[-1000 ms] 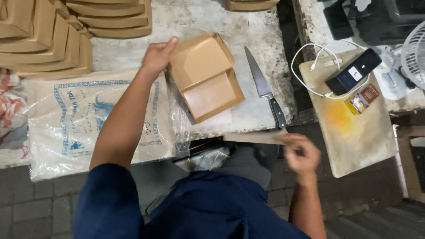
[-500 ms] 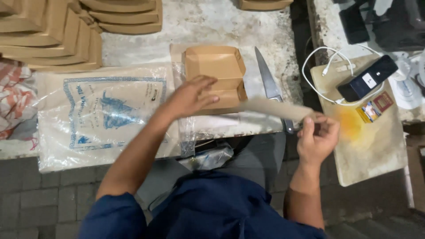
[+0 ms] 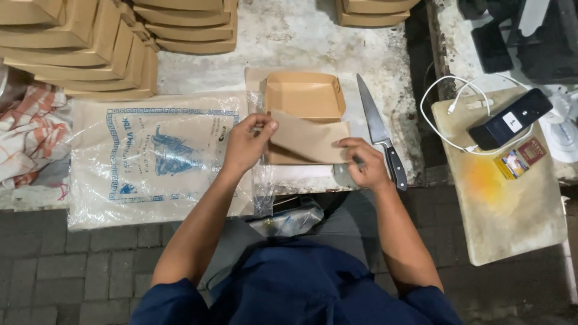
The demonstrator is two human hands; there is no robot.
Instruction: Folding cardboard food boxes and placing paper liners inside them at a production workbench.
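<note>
An open brown cardboard box (image 3: 305, 96) lies on the worn table (image 3: 283, 36) in front of me. A brown paper sheet (image 3: 310, 139) stretches across its near half. My left hand (image 3: 248, 143) pinches the sheet's left end. The right end is held down by my right hand (image 3: 366, 162) near the table's front edge. A large kitchen knife (image 3: 379, 129) lies just right of the box, its black handle beside my right hand.
Stacks of folded brown boxes (image 3: 78, 54) fill the far left and back. A clear printed plastic bag (image 3: 156, 153) lies left of the box, a checked cloth (image 3: 30, 135) beyond it. At right, a cutting board (image 3: 512, 204) carries a dark phone (image 3: 509, 119), white cable and small packet.
My left hand left the box and came back to the paper. My right hand brought the sheet up from below the table edge, and both hands now spread it over the box.
</note>
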